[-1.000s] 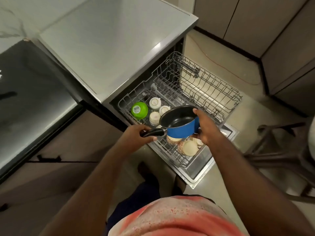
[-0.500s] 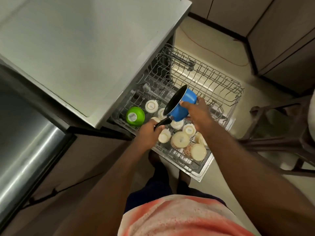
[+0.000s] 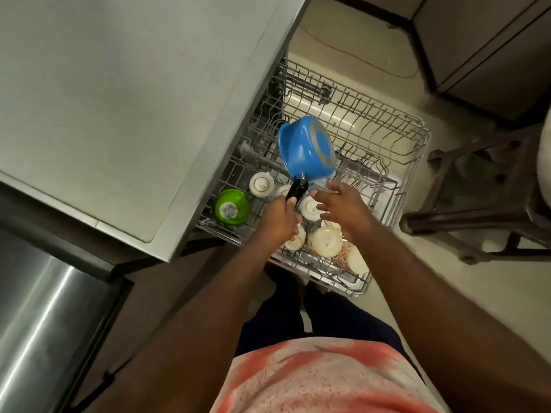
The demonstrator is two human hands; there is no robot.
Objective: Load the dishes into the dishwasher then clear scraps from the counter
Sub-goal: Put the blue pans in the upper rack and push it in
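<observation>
Holding the blue pan over the rack

Your left hand grips its black handle, and the pan is tipped bottom-up. Your right hand hangs just beside it, fingers spread, holding nothing.

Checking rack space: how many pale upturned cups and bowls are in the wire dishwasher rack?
6 dishes: one beside the green plastic bowl, one behind the blue saucepan's handle, one between left hand and right hand, one under the left hand, two at front. Hands may hide more.
</observation>
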